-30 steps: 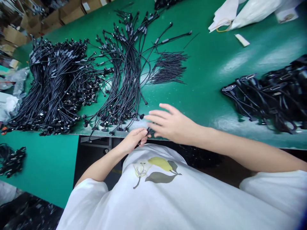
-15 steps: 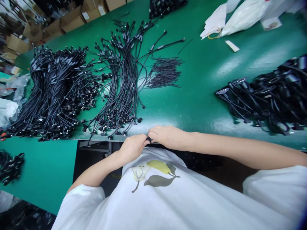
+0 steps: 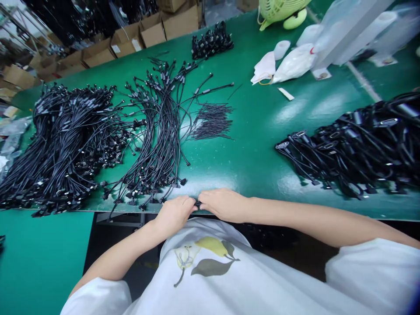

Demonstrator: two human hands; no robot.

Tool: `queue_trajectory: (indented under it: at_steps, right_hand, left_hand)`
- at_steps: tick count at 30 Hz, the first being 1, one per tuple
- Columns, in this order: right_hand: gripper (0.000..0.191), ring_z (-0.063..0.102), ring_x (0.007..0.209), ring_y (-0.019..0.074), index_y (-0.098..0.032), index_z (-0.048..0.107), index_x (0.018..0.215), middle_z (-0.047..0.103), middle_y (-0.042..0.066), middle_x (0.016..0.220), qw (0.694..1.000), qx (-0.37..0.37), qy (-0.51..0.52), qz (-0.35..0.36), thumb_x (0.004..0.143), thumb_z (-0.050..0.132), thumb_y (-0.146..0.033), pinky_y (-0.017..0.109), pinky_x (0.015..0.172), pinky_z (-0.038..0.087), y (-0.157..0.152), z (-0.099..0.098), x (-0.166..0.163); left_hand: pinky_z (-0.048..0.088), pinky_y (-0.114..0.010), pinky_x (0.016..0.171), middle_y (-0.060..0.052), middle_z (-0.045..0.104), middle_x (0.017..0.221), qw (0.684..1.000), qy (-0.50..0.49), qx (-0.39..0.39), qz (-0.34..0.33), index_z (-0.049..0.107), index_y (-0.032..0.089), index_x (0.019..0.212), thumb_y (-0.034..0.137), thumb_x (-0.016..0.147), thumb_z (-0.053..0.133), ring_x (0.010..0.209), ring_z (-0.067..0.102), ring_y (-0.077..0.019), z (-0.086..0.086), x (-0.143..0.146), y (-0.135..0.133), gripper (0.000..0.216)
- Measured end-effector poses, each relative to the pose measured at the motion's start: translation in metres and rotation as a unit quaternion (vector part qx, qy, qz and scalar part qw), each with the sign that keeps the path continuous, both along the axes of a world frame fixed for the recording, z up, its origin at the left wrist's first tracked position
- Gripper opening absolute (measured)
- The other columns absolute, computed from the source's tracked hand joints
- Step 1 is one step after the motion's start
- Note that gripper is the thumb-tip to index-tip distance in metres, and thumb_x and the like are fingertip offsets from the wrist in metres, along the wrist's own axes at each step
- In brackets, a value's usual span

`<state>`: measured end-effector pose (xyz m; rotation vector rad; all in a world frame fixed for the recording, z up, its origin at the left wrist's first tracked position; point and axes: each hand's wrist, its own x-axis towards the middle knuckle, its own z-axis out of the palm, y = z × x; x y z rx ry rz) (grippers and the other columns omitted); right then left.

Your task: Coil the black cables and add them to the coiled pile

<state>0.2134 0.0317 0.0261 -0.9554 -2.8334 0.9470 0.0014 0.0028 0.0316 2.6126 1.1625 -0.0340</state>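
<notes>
At the near edge of the green table (image 3: 249, 175), my left hand (image 3: 175, 214) and my right hand (image 3: 225, 204) meet in front of my shirt. Both are closed on a small dark piece of cable (image 3: 197, 203), mostly hidden by the fingers. Just beyond my left hand lies a loose bunch of short black cables (image 3: 162, 131) with plugs at their ends. A small pile of thin black ties or wires (image 3: 213, 120) rests to the right of that bunch.
A large heap of black cables (image 3: 65, 144) covers the left. Bundled black cables (image 3: 357, 140) lie at right, another bundle (image 3: 212, 41) at the back. White bags (image 3: 295, 63) and a yellow-green basket (image 3: 282, 9) stand back right. Cardboard boxes (image 3: 127, 41) line the far side.
The camera view has tilted up, showing more of the table's back and the basket. Both hands stay together at the edge, with slightly more of the dark piece showing between them.
</notes>
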Motion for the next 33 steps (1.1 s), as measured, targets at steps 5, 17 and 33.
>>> queue_trajectory:
  at_steps: [5, 17, 33]
  right_hand:
    - [0.035, 0.061, 0.074, 0.0191, -0.011, 0.061, 0.096, 0.067, 0.009, 0.087, 0.996, 0.077, -0.042, 0.002, 0.101, 0.034, -0.032, 0.028, 0.061, 0.036, 0.003, -0.015, -0.004]
    - [0.036, 0.053, 0.090, 0.0255, -0.006, 0.065, 0.100, 0.061, 0.021, 0.107, 0.912, 0.251, -0.049, -0.320, 0.097, 0.033, -0.022, 0.038, 0.079, 0.040, 0.137, -0.048, 0.076]
    - [0.024, 0.051, 0.059, 0.0116, -0.017, 0.060, 0.087, 0.059, -0.001, 0.067, 0.922, -0.078, 0.224, -0.305, 0.091, 0.046, -0.036, 0.022, 0.058, 0.039, 0.019, -0.013, -0.006]
  left_hand:
    - [0.041, -0.027, 0.062, -0.005, 0.063, 0.078, 0.996, -0.054, -0.058, 0.043, 0.057, 0.017, 0.088, 0.028, 0.100, 0.031, 0.070, 0.058, -0.0167, -0.008, 0.004, 0.008, 0.031]
    - [0.028, -0.020, 0.046, 0.008, 0.037, 0.055, 0.679, -0.538, -0.371, 0.334, 0.054, 0.016, 0.080, 0.047, 0.090, 0.053, 0.045, 0.036, -0.0061, -0.014, 0.015, 0.024, 0.033]
    - [0.025, -0.017, 0.041, 0.010, 0.038, 0.059, 0.561, -0.623, -0.417, 0.350, 0.050, 0.018, 0.115, 0.052, 0.079, 0.067, 0.044, 0.033, -0.0052, -0.005, 0.028, 0.017, 0.052]
